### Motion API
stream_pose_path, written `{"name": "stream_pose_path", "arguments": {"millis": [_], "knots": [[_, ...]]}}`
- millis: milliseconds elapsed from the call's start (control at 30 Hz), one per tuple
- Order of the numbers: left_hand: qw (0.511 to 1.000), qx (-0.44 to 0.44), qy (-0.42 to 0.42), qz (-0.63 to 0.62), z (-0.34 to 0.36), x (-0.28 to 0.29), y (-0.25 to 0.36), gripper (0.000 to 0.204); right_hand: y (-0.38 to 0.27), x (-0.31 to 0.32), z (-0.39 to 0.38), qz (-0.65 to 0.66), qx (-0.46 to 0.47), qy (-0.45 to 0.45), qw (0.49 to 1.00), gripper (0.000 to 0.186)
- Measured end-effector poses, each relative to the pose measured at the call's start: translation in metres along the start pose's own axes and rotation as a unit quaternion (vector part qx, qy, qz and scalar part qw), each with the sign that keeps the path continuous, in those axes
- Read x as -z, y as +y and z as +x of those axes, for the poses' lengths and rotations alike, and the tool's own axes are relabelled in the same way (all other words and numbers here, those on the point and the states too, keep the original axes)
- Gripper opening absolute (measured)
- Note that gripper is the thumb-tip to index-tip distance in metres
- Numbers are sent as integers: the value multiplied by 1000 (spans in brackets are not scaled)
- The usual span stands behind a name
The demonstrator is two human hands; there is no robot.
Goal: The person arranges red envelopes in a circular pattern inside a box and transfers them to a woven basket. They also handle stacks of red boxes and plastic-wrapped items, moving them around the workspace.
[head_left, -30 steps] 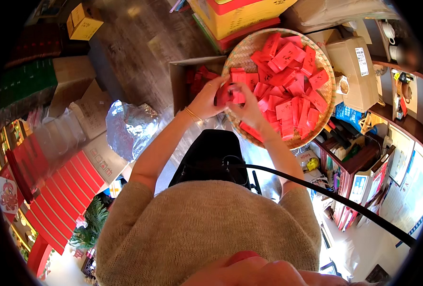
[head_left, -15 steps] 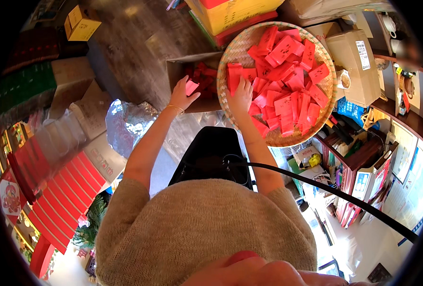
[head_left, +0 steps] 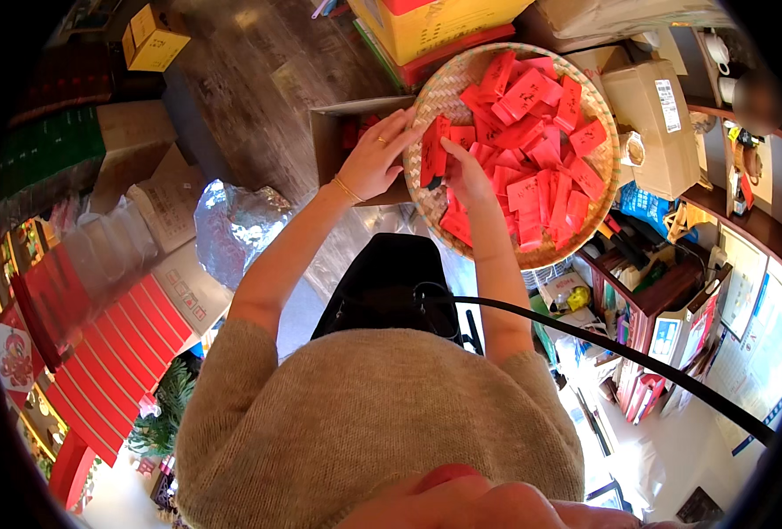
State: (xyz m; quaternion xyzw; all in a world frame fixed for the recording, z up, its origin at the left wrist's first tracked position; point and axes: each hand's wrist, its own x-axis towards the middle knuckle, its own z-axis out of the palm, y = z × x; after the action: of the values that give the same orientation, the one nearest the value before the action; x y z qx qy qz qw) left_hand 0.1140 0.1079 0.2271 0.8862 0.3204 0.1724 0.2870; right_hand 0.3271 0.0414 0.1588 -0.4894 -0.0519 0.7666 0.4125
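A round woven basket (head_left: 608, 145) holds many small red packets (head_left: 545, 145) with dark markings. At its left side, my right hand (head_left: 467, 181) grips a red packet (head_left: 435, 148) that stands on edge, with thumb and fingers around its lower part. My left hand (head_left: 378, 154) reaches over the basket's left rim with its fingers stretched out beside that packet. Nothing shows in the left hand, though its fingertips lie close to the packet. Below the left hand is an open cardboard box (head_left: 327, 145) with red packets inside, partly hidden by the hand.
Yellow and red boxes (head_left: 439, 26) stand behind the basket. A cardboard carton (head_left: 655, 123) stands to its right, near shelves. Crumpled silver foil (head_left: 237, 225) lies left of my left forearm. A black cable (head_left: 602, 341) crosses at the right.
My left hand has moved right from the cardboard box to the basket's rim; the small red packet it held no longer shows there. My right hand has shifted slightly down and right.
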Motion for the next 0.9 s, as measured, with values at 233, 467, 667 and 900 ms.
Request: {"name": "stream_pose_path", "arguments": {"millis": [233, 467, 667, 900], "knots": [[995, -92, -35, 8, 2, -3, 9, 77, 10, -32, -34, 34, 5, -23, 999, 49], [997, 47, -35, 57, -69, 3, -36, 86, 81, 21, -36, -394, 152, 112, 899, 38], [985, 149, -39, 81, -82, -10, -42, 95, 66, 15, -10, -603, 256, 267, 707, 55], [993, 121, 5, 10, -64, -28, -20, 79, 29, 0, 14, -679, 100, 329, 649, 60]]}}
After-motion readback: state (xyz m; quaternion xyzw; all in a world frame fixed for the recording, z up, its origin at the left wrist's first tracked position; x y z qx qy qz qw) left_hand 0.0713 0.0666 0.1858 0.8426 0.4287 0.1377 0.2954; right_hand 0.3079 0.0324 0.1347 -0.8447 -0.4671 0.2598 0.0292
